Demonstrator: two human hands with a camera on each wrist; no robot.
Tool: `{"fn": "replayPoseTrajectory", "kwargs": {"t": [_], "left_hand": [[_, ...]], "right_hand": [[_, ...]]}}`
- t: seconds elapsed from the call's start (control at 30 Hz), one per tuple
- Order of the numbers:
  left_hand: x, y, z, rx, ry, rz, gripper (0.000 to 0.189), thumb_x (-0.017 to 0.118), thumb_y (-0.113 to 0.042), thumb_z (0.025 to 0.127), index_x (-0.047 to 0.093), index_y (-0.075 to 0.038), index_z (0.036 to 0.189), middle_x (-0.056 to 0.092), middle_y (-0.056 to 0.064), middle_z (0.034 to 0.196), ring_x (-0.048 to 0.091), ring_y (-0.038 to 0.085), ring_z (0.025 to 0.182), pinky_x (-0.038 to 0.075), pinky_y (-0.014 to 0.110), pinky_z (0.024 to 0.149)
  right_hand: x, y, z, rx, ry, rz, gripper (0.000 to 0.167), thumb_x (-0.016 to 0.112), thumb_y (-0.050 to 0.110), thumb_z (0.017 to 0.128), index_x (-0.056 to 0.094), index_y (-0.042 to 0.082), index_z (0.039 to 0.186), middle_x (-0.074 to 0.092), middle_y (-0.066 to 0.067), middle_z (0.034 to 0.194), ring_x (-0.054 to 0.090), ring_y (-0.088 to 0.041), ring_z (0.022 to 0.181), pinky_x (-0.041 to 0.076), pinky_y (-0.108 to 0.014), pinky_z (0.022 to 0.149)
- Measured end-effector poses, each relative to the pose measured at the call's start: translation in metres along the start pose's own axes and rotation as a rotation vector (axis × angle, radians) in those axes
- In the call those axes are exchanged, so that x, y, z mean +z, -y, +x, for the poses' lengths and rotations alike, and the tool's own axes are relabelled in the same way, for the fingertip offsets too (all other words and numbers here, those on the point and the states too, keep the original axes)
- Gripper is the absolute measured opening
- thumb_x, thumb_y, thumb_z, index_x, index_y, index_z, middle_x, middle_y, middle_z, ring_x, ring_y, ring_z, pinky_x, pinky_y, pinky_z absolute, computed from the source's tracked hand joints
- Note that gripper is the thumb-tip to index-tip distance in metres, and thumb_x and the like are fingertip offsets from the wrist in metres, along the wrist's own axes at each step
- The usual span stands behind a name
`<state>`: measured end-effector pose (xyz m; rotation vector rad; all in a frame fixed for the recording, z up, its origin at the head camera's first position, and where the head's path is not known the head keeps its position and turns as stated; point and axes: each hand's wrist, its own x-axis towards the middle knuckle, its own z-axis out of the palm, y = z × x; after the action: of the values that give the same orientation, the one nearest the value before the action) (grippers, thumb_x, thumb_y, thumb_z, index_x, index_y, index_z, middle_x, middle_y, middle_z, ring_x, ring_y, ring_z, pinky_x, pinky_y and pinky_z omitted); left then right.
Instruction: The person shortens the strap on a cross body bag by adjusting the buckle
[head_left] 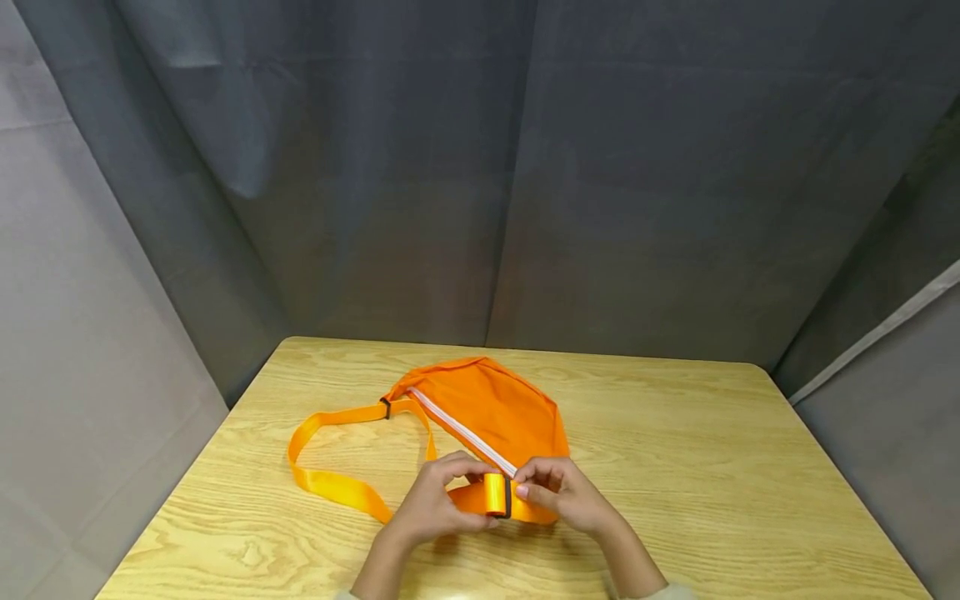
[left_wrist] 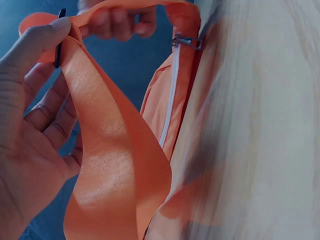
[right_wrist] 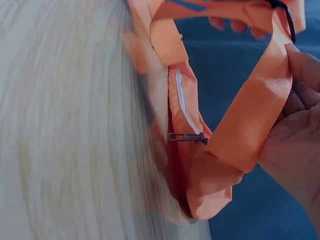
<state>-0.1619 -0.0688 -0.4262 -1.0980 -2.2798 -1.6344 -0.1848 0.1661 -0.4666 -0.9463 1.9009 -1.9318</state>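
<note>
An orange waist bag (head_left: 487, 408) with a white zipper (head_left: 461, 427) lies on the table, its yellow-orange strap (head_left: 337, 486) looping out to the left. Just in front of the bag, both hands hold the strap at a black slider buckle (head_left: 507, 497). My left hand (head_left: 442, 500) pinches the strap on the buckle's left side, thumb below and fingers above. On the other side, my right hand (head_left: 562, 493) pinches the strap between thumb and fingers. A small loop of strap stands up through the buckle. In the right wrist view a dark zipper pull (right_wrist: 187, 137) hangs near the bag's end.
A light wood table (head_left: 697, 467) carries the bag. Dark grey curtains (head_left: 637, 183) stand behind it, with paler cloth (head_left: 90, 333) at the left side. A second black strap fitting (head_left: 386, 408) sits at the bag's left corner.
</note>
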Motion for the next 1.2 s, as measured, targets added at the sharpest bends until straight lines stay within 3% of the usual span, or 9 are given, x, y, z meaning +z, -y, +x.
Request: {"fn": "replayPoseTrajectory", "kwargs": {"t": [0.23,0.47,0.67,0.87,1.0,1.2], "left_hand": [[0.003,0.005,0.001,-0.007,0.008,0.000,0.042,0.084,-0.001,0.059,0.068,-0.006,0.098,0.062,-0.001,0.089,0.057,0.020,0.080,0.048,0.036,0.074],[0.009,0.035,-0.004,-0.033,0.016,-0.008,0.047,0.086,-0.007,0.059,0.068,-0.016,0.102,0.062,-0.008,0.092,0.058,0.019,0.083,0.048,0.032,0.075],[0.010,0.044,-0.005,-0.027,0.027,-0.001,0.046,0.085,-0.014,0.060,0.068,-0.021,0.103,0.062,-0.010,0.093,0.058,0.019,0.084,0.048,0.031,0.076],[0.012,0.043,-0.005,-0.046,0.030,-0.002,0.045,0.085,-0.012,0.062,0.068,-0.016,0.104,0.062,-0.008,0.094,0.057,0.014,0.084,0.048,0.031,0.075],[0.012,0.032,-0.003,-0.054,0.032,-0.015,0.045,0.085,-0.004,0.060,0.068,-0.010,0.102,0.062,-0.005,0.093,0.056,0.012,0.083,0.049,0.032,0.074],[0.007,0.010,0.001,-0.068,0.038,-0.019,0.043,0.083,0.001,0.060,0.068,-0.005,0.100,0.062,-0.002,0.093,0.058,0.020,0.082,0.049,0.035,0.075]], "right_hand": [[0.002,0.001,0.002,0.005,-0.006,-0.018,0.011,0.054,0.001,0.092,0.059,-0.007,0.097,0.059,-0.006,0.082,0.050,-0.007,0.071,0.043,-0.020,0.059],[-0.011,0.004,-0.003,0.103,-0.009,-0.178,0.015,0.057,0.001,0.090,0.062,-0.006,0.103,0.060,-0.015,0.087,0.054,-0.013,0.076,0.047,-0.023,0.064],[-0.016,0.004,-0.006,0.148,0.014,-0.191,0.010,0.057,-0.003,0.089,0.062,-0.009,0.095,0.059,-0.017,0.081,0.052,-0.010,0.071,0.045,-0.022,0.061],[-0.013,-0.005,-0.003,0.085,0.005,-0.117,0.009,0.056,0.001,0.091,0.061,-0.006,0.094,0.054,-0.006,0.075,0.046,-0.006,0.065,0.041,-0.019,0.057],[-0.008,-0.006,0.001,0.034,0.024,-0.074,0.010,0.056,0.003,0.091,0.060,-0.005,0.094,0.055,-0.006,0.076,0.046,-0.006,0.065,0.040,-0.019,0.057],[-0.006,-0.004,0.002,0.074,-0.001,-0.090,0.010,0.058,0.004,0.090,0.061,-0.004,0.096,0.058,-0.008,0.080,0.050,-0.008,0.069,0.043,-0.019,0.060]]}}
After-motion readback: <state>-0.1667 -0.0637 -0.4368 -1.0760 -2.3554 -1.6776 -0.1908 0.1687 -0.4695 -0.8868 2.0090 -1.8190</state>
